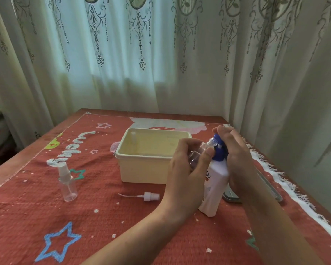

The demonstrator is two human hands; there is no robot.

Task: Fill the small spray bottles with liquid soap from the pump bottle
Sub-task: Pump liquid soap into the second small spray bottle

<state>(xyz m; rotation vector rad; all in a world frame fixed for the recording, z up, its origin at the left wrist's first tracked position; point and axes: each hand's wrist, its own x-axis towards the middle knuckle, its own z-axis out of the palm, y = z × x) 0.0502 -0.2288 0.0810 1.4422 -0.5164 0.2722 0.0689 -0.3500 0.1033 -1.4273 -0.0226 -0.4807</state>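
Note:
My left hand (187, 169) grips a small clear spray bottle (200, 153) without its cap, tilted with its open neck against the blue pump nozzle. The white pump bottle (215, 188) stands on the red cloth at the right. My right hand (235, 155) rests over its blue pump head (219, 148), palm on top. A loose white spray cap (150, 196) with its thin tube lies flat on the cloth in front of the tub. A second clear spray bottle (67, 183), capped, stands upright at the left.
A cream plastic tub (141, 169) sits mid-table with another small clear bottle (133, 139) standing inside its back left corner. A grey flat lid or tray (231, 196) lies behind the pump bottle. Curtains hang close behind the table; the cloth's fringed edge runs along the right.

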